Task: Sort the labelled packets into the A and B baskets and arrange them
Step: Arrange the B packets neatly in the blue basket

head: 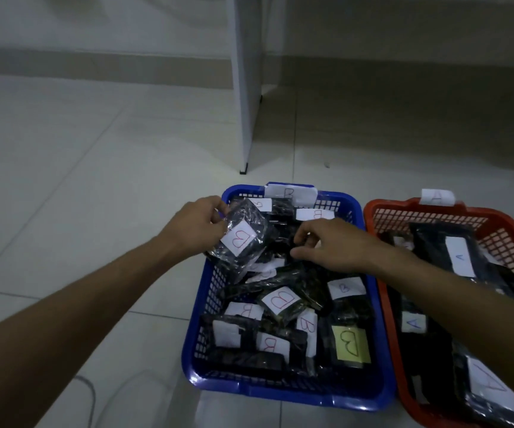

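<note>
Left hand (198, 225) grips a B packet (240, 239); right hand (329, 244) fingers curl into the blue basket (283, 393), grasp hidden.

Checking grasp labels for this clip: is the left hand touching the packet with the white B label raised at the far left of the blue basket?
Touching. The head view shows the left hand gripping the packet, fingers curled over its top edge.
</note>
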A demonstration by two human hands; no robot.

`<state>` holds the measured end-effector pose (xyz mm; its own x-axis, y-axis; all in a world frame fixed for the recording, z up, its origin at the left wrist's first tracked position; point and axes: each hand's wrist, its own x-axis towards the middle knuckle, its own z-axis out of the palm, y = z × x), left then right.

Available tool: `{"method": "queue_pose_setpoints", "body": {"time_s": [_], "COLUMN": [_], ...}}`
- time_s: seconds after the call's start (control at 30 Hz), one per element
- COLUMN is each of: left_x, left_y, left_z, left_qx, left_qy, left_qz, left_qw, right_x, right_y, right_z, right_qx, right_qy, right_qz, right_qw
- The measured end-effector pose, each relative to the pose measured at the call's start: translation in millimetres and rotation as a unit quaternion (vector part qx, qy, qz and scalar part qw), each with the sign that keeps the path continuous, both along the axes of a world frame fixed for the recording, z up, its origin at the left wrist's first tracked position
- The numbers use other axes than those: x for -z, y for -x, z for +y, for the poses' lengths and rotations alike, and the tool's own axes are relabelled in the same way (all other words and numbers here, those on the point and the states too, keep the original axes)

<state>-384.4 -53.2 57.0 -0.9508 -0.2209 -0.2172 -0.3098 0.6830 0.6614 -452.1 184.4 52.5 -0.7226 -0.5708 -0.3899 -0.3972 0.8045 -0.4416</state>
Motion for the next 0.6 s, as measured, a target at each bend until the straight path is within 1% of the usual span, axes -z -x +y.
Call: {"method": "queue_pose_setpoints", "body": {"time_s": [0.07, 0.17, 0.23, 0.3, 0.37, 0.47, 0.5, 0.53, 0.6], "left_x": [3, 4, 2, 1, 1, 4, 6, 8, 11], "left_y": [-4, -7, -8, -8, -7, -6, -6, -6, -7], "left_z": [-1, 1, 1, 0, -3, -6, -7, -7, -9], "left_qx": [-0.023, -0.037, -0.038, -0.037, -0.04, -0.049, -0.049, -0.043, -0.009], "left_qy": [-0.013, -0.058, -0.056, -0.033, -0.017, -0.013, -0.01, 0.009, 0.113], "left_qz": [-0.023, -0.04, -0.038, -0.023, -0.007, -0.001, 0.002, 0.005, 0.013], "left_qw": [0.999, 0.997, 0.997, 0.998, 0.999, 0.999, 0.999, 0.999, 0.993], "right_x": [7, 14, 20, 27, 32, 37, 36, 35, 30], "right_y": [-6, -11, -14, -18, -21, -23, -24, -25, -25], "right_z": [-4, -7, -6, -3, -1, 1, 1, 3, 7], "right_qx": [-0.019, -0.031, -0.04, -0.044, -0.032, -0.003, -0.002, -0.008, -0.035], "right_qy": [-0.023, -0.044, -0.058, -0.067, -0.04, 0.04, 0.05, 0.045, -0.023], "right_qz": [0.001, 0.007, 0.009, 0.013, 0.01, -0.015, -0.015, -0.009, 0.024], "right_qw": [1.0, 0.999, 0.997, 0.997, 0.999, 0.999, 0.999, 0.999, 0.999]}}
